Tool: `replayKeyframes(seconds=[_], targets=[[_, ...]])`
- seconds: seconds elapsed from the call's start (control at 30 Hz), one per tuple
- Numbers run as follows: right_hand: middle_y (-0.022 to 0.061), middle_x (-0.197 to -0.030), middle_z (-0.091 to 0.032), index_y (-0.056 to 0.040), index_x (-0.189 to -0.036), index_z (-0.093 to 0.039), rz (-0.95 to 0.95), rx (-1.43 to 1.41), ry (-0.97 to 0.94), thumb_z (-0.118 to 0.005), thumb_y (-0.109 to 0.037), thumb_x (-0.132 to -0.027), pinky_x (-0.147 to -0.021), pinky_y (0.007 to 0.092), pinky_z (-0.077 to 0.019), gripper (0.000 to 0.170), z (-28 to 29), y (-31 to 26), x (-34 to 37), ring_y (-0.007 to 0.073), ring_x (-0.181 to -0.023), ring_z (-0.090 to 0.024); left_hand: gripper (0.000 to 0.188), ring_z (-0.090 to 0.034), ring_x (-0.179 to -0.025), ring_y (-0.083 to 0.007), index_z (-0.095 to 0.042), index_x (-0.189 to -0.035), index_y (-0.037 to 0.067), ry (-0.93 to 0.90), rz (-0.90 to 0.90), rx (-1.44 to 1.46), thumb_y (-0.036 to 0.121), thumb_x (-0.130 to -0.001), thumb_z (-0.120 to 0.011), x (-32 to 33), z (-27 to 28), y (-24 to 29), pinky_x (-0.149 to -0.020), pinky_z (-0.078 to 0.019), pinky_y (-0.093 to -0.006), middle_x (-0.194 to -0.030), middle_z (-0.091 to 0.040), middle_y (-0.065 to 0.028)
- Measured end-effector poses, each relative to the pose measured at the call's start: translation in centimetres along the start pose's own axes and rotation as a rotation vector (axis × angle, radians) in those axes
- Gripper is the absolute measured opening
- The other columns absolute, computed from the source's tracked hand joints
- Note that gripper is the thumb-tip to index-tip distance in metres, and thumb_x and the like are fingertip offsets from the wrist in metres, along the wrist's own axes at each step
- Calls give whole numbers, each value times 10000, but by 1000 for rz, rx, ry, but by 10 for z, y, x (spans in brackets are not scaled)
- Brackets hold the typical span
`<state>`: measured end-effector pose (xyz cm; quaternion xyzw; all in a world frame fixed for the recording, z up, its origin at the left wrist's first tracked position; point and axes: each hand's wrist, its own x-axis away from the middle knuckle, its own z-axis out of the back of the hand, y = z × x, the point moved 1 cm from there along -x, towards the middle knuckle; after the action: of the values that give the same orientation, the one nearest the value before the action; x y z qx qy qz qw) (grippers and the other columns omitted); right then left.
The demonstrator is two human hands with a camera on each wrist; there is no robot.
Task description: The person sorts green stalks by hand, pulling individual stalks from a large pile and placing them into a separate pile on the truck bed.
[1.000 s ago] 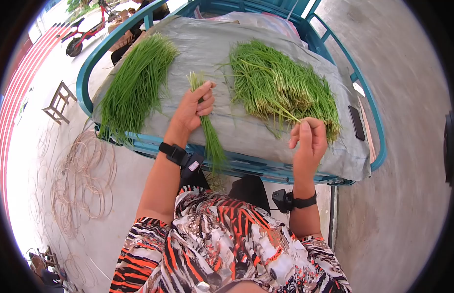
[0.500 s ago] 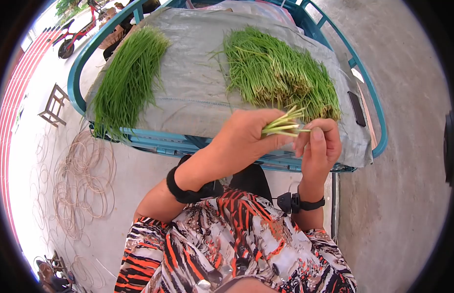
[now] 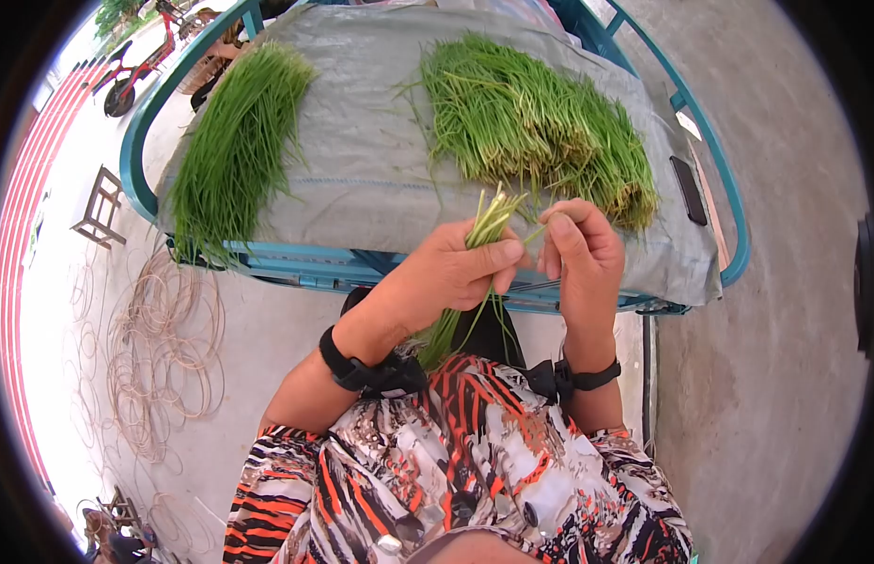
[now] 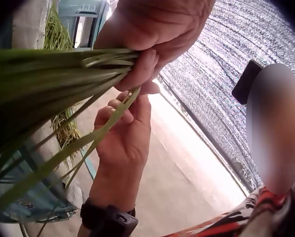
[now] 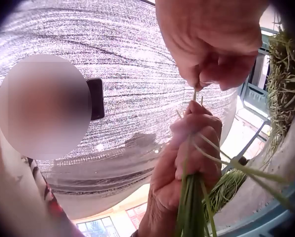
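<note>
"Starting with the head view, where are the hands?"

"In front of the body. The left hand (image 3: 459, 268) grips a bundle of green stalks (image 3: 493, 218), pale ends toward the cart (image 3: 134, 160), leaves hanging below. The right hand (image 3: 585, 246) pinches a thin strand (image 3: 534, 235) just beside those ends. Two more piles lie on the grey sheet (image 3: 362, 113), a left pile (image 3: 238, 146) and a right pile (image 3: 540, 122)."

"And the left wrist view?"

"Leaves trail loosely from the left hand's grip, a few splaying apart. They look light and limp, probably easily bruised, so a gentle hold suits."

"The right wrist view?"

"A slim stalk shows between the two hands. The pale ends seem firmer, so fingertips belong there; smooth stems might slip from a slack grip."
</note>
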<state>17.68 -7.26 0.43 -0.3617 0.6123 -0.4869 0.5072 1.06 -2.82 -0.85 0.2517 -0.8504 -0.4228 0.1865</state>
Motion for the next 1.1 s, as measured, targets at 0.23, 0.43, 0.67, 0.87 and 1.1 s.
replayKeyframes(seconds=[0.23, 0.43, 0.67, 0.87, 1.1], targets=[[15, -776, -584, -39, -920, -571, 3, -232, 135, -508, -228, -963, -450, 191, -359, 204, 12, 14, -14, 41, -485, -449, 173, -337, -441, -13, -565, -979, 33, 59, 50, 183, 201, -957, -528, -2, 12, -6, -367, -234, -170, -701, -538, 18], [31, -775, -625, -40, -964, -567, -437, -90, -436, -463, -341, -976, -400, 173, -340, 319, -4, 8, 0, 43, -443, -447, 168, -457, -501, -45, -549, -985, 32, 51, -178, 190, 189, -968, -490, -9, 25, 3, -362, -276, -167, -829, -628, -46], [34, -679, -599, -24, -938, -579, -593, -182, -602, -472, -336, -976, -385, 186, -361, 332, -6, 27, 5, 61, -413, -449, 220, -443, -504, -50, -541, -1033, 2, 246, -283, 133, 198, -990, -450, -13, 50, 8, -355, -283, -155, -861, -621, -77], [53, -649, -584, -7, -928, -571, -731, -475, -547, -462, -286, -982, -372, 210, -395, 304, 1, 36, 10, 73, -396, -444, 189, -471, -651, -60, -524, -1042, -15, 284, -387, 321, 157, -977, -480, -19, 82, 6, -363, -334, -149, -943, -605, -81], [48, -617, -581, -4, -913, -603, -723, -369, -547, -490, -309, -965, -390, 197, -393, 329, 15, 40, 19, 75, -409, -461, 174, -468, -659, -57, -520, -1038, -4, 220, -423, 520, 149, -988, -454, -18, 108, 7, -376, -347, -151, -974, -600, -82]])
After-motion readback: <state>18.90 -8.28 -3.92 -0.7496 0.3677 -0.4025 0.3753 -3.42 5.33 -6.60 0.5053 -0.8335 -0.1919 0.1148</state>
